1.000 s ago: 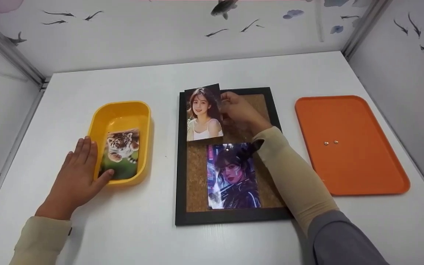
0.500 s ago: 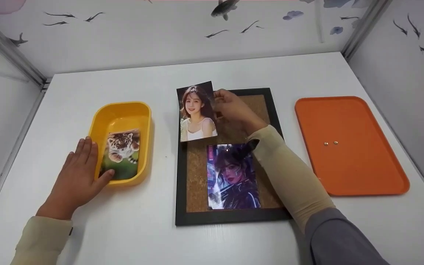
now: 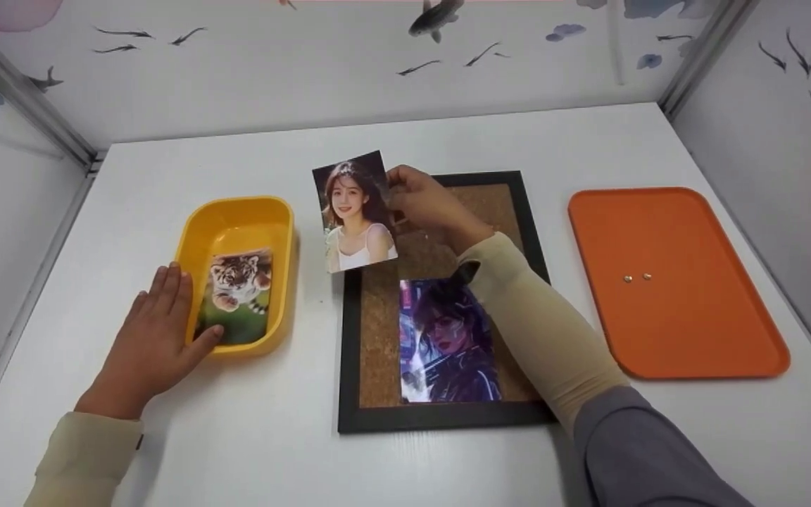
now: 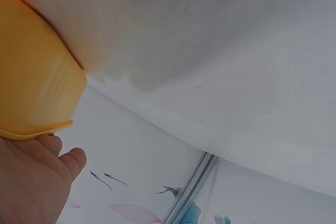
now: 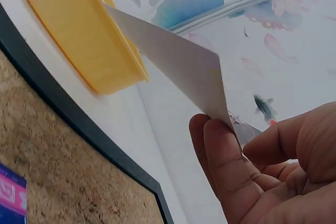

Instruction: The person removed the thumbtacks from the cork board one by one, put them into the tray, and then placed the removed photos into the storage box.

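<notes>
My right hand (image 3: pixel 425 204) pinches a portrait photo (image 3: pixel 355 224) by its right edge, tilted above the upper left corner of a black-framed cork board (image 3: pixel 379 345). In the right wrist view the photo's pale back (image 5: pixel 181 64) faces the camera, between thumb and fingers. A small clear thing (image 5: pixel 242 125) shows behind it; its kind cannot be told. My left hand (image 3: pixel 145 345) rests with straight fingers along the left rim of a yellow bin (image 3: pixel 283 282). Inside the bin lies a tiger photo (image 3: pixel 238 292). A purple neon-style picture (image 3: pixel 444 352) lies on the board's lower half.
To the right of the board is an orange tray (image 3: pixel 687 317) with two small shiny bits (image 3: pixel 628 279) on it. The white table (image 3: pixel 258 436) is bounded by white panels (image 3: pixel 293 77) with painted fish at the back and sides.
The right hand has carried the portrait photo leftward and slightly up, from over the board to partly past its left edge. The left hand has stayed on the bin.
</notes>
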Demonstrator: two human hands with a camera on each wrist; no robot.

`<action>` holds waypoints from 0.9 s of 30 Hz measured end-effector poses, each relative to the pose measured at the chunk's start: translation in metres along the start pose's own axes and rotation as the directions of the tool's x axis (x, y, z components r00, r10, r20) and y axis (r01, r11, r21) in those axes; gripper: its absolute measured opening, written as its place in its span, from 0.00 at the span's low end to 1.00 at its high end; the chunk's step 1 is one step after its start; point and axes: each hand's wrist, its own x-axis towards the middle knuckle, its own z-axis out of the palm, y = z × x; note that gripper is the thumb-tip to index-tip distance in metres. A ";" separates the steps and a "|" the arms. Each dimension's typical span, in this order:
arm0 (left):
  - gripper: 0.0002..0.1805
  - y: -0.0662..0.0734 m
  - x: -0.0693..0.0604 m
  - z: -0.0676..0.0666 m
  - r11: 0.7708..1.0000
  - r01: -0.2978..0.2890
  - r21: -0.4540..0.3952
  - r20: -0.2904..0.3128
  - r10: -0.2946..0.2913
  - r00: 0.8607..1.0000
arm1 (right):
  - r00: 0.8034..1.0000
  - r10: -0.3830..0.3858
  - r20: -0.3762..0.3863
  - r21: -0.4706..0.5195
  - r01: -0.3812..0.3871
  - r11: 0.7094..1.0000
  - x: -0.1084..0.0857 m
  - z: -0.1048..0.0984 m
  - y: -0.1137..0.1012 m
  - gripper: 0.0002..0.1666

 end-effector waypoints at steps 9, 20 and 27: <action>0.52 -0.001 0.000 0.000 1.000 0.004 0.009 0.003 -0.004 1.000 | 0.999 -0.002 0.052 0.015 0.001 1.000 0.007 0.017 -0.003 0.15; 0.53 0.001 0.001 0.000 1.000 0.014 0.015 0.010 -0.014 1.000 | 0.995 -0.009 0.101 0.011 0.008 1.000 0.009 0.043 -0.005 0.15; 0.52 0.001 0.000 0.000 1.000 0.017 0.007 0.011 -0.017 1.000 | 0.993 -0.009 0.119 0.020 0.007 1.000 0.010 0.062 -0.008 0.14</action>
